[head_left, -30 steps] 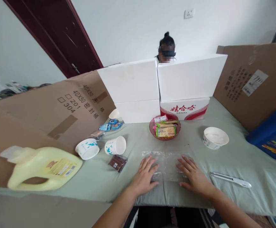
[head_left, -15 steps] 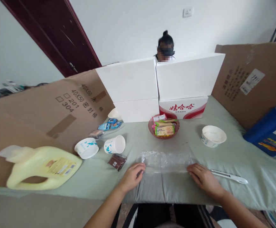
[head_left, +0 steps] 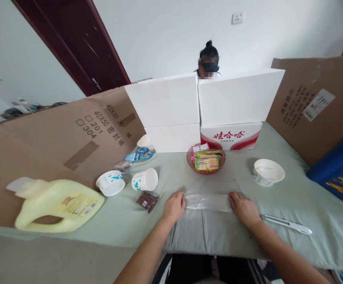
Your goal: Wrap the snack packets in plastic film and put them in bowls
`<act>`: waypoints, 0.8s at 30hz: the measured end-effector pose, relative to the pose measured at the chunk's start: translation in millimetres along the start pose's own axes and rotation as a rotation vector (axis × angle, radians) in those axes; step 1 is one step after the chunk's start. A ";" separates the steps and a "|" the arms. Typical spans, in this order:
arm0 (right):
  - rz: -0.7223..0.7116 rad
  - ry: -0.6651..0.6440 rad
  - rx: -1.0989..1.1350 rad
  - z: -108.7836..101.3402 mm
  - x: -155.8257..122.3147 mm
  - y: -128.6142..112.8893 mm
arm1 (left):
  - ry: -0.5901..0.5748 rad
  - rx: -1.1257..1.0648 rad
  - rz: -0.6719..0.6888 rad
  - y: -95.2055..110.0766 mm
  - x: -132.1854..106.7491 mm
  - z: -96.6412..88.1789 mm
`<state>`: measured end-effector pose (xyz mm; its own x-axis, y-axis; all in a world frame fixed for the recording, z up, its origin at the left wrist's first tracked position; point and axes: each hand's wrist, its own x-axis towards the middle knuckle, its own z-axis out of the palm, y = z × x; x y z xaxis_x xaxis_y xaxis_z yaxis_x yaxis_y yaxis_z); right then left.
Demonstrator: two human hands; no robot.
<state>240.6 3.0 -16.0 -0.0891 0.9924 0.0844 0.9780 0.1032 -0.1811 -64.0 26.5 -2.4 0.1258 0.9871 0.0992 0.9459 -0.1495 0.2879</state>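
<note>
A clear plastic bag [head_left: 208, 202] lies stretched flat across the cloth in front of me, narrow from front to back. My left hand [head_left: 175, 206] is closed on its left end, fingers curled. At the right end my right hand [head_left: 243, 207] grips the plastic in the same way. A white utility knife [head_left: 286, 224] rests just right of my right wrist. Beyond the bag stands a reddish bowl [head_left: 206, 169] holding several wrapped snack packets [head_left: 207, 163]. To the left of my left hand lies a small brown packet [head_left: 147, 201].
Left are two paper cups, one upright [head_left: 110, 183] and one tipped [head_left: 144, 179], and a yellow jug [head_left: 62, 205] on its side. A paper bowl [head_left: 268, 172] and a blue bottle [head_left: 337, 169] sit right. White boxes [head_left: 171, 100] stand across the back; a person [head_left: 209, 59] is behind them.
The bag has become narrower from front to back. Both my hands have moved slightly away from me and closed more tightly at its ends. The view has shifted a little.
</note>
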 end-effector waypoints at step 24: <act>-0.184 0.112 -0.034 30.6 -26.9 -18.1 | 0.008 0.169 0.101 -9.2 -47.6 28.2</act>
<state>219.5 -23.6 -44.9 -0.2473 0.9433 0.2215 0.9531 0.2780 -0.1197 -70.3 -17.4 -36.6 0.2204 0.9670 0.1276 0.9655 -0.2349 0.1122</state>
